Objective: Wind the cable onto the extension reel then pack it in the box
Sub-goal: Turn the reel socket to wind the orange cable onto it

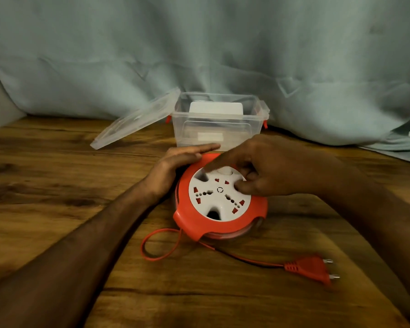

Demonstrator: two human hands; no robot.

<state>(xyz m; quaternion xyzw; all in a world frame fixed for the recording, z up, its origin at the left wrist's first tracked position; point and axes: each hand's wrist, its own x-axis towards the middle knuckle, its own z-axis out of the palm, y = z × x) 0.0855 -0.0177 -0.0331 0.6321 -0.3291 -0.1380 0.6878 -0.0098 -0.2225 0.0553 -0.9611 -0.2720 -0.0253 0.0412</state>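
Note:
A round red extension reel [223, 226] with a white socket face lies flat on the wooden table [57, 185]. My left hand [175, 164] cups its far left rim. My right hand [263, 169] rests on the white face, with a forefinger and thumb pushed into its finger recesses. A short length of red cable [160, 252] loops out at the reel's near left. It runs to a red two-pin plug [310, 268] lying on the table at the near right. Just behind the reel stands the clear plastic box [217, 129], open.
The box's clear lid [133, 124] leans against the box's left side, one edge on the table. A white object [216, 110] shows inside the box. Pale blue-green cloth [199, 48] hangs behind and spills onto the table at the right.

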